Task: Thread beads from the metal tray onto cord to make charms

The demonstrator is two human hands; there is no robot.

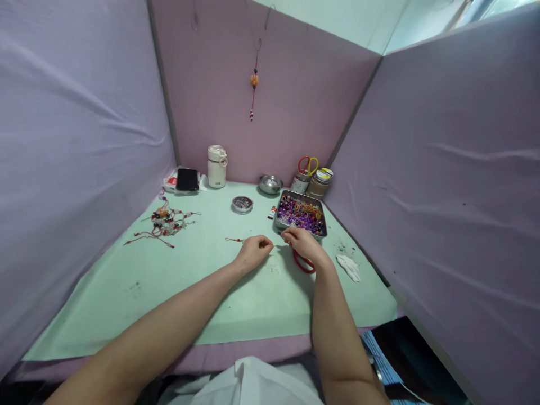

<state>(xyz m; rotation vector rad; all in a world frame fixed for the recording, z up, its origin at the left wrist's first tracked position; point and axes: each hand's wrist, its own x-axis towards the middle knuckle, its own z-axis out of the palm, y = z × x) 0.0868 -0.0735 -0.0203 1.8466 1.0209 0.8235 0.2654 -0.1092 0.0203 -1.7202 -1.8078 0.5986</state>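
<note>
My left hand (254, 251) is closed in a pinch over the table. It grips a thin beaded cord (233, 240), whose looped end with small red beads sticks out to the left, while a short pale end shows at the fingertips. Opposite it, my right hand (300, 242) is also closed, thumb and fingers pressed together. What those fingers hold is too small to make out. Beneath the right hand and wrist lie red-handled scissors (304, 264), their blades hidden. Just beyond that hand stands a metal tray (277, 224) filled with purple and amber beads.
Beaded strings (166, 220) lie in a heap at left. A round bead box (242, 205), a metal bowl (270, 184), a white bottle (216, 167), a phone (187, 180) and jars (319, 184) stand farther back. White cloth (348, 268) lies at right. A beaded pendant (254, 81) hangs ahead.
</note>
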